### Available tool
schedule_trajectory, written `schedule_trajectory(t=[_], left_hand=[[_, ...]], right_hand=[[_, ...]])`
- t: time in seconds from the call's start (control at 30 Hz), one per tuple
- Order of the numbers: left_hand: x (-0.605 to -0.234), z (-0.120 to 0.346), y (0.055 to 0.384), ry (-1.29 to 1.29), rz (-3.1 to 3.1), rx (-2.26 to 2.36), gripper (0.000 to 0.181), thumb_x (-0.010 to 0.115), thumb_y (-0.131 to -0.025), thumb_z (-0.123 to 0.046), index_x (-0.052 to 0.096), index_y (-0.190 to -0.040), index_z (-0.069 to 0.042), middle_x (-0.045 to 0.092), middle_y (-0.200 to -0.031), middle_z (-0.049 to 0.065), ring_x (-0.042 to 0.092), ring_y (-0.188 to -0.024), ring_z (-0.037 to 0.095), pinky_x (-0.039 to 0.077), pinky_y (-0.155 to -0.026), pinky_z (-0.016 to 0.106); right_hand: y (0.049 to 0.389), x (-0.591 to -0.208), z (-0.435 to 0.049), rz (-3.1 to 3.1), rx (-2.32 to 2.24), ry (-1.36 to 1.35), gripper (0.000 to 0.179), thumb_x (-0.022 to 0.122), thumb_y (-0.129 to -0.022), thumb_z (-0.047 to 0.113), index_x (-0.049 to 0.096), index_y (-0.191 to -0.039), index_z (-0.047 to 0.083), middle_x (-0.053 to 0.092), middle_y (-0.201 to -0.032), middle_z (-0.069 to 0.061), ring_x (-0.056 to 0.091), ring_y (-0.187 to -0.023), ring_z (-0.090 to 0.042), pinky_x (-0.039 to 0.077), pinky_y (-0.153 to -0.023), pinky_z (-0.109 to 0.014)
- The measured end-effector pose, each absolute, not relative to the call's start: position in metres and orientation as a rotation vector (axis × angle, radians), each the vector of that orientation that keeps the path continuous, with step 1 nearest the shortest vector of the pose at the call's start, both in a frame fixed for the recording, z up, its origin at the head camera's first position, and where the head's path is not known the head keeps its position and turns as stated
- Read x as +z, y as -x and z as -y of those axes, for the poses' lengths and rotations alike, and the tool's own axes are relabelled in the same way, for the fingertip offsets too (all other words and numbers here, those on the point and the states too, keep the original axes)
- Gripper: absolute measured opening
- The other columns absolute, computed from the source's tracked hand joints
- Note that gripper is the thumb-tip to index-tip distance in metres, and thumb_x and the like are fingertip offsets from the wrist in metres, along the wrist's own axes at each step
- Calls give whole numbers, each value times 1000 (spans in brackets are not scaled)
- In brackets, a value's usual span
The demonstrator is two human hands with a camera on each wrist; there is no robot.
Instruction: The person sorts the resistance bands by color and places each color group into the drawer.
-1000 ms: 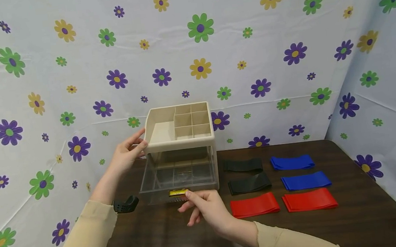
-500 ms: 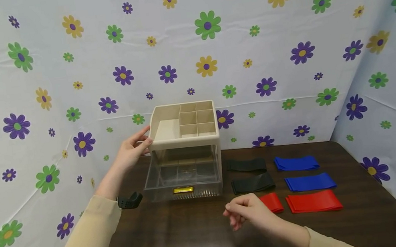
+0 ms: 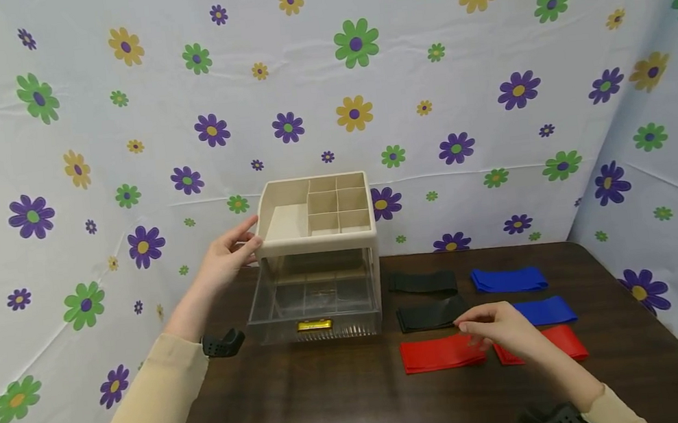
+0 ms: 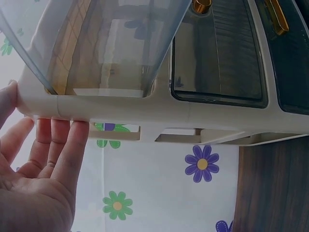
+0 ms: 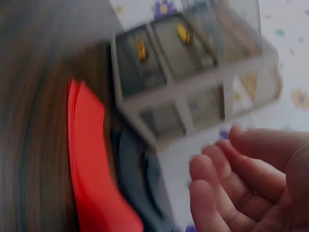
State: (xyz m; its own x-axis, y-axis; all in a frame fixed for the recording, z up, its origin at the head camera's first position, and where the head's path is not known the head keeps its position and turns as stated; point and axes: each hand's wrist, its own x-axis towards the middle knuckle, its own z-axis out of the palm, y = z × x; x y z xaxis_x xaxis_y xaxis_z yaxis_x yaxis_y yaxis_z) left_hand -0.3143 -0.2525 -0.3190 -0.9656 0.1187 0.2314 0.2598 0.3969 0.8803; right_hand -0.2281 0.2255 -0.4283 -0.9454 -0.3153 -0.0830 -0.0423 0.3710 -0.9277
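Note:
A cream desktop organizer [image 3: 317, 244] stands on the dark table with its clear upper drawer [image 3: 350, 322] pulled out. That drawer has a gold handle [image 3: 314, 325]. My left hand [image 3: 226, 254] rests against the organizer's left side; in the left wrist view its straight fingers [image 4: 60, 145] touch the side wall and the thumb is at the front corner. My right hand [image 3: 503, 328] hovers over the folded bands, fingers loosely curled and holding nothing. Nearest to it are the left red band [image 3: 435, 354], the right red band [image 3: 566, 340] and the front black band [image 3: 427, 314].
Behind the front black band lies another black band [image 3: 422, 282]. Two blue bands, the rear one [image 3: 509, 280] and the front one [image 3: 548, 311], lie to the right. Two lower drawers with gold handles, one the middle drawer [image 4: 219, 58], are closed. Flower-print cloth [image 3: 275, 73] hangs behind the table.
My right hand has let go of the drawer handle and moved right, to above the bands. The drawer stays pulled out. My left hand has stayed at the organizer's side.

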Motion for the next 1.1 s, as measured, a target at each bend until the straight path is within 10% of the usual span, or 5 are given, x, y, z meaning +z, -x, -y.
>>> schedule_trajectory(t=[1.1], left_hand=[[-315,249,309,341,2506,-1635,55,57,-99,-19,38,-150,-11,53,-118,22,59,-92,11,54,-77,24]], right_hand=[[239,-487,-261,-2468,-1405,-13,29,75,-85,19,71,-99,-6,69,-76,-8,67,-61,-21,53,-47,-32]])
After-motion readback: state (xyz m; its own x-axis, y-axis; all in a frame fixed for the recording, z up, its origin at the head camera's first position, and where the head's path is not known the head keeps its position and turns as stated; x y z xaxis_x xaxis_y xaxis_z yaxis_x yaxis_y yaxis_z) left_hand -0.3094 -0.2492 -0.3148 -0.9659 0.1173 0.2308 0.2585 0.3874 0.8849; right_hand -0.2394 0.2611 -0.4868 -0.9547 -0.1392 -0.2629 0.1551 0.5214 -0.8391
